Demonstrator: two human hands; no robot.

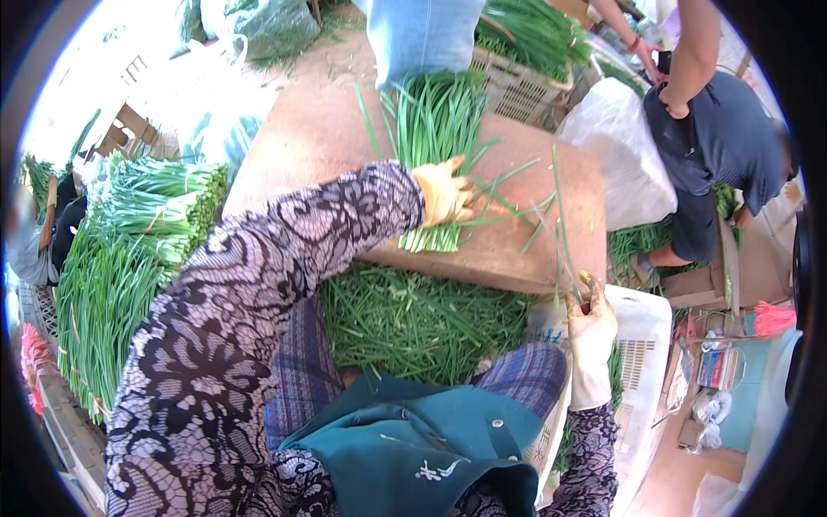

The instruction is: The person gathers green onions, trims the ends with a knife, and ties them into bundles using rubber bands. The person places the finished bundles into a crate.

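Observation:
My left hand (444, 194), in a pale yellow rubber glove, lies across a bunch of green Chinese chives (439, 123). Its fingers are spread towards the right edge of the bunch. The pale stalk ends point at me, near the front edge of a wooden board (517, 258). My right hand (591, 346), in a stained cream glove, is at the board's front right corner. Thumb and fingers pinch a thin, blurred strip that looks like a knife blade (557, 236); the grip is hidden. Loose chive leaves (510, 200) lie scattered between my hands.
Below the board is a heap of chive trimmings (426, 323). Tied chive bundles (155, 213) are stacked at left. A white plastic crate (636, 362) stands at right. Beyond are a white sack (617, 155), a chive-filled crate (517, 84), a bending person (736, 129) and other people's arms.

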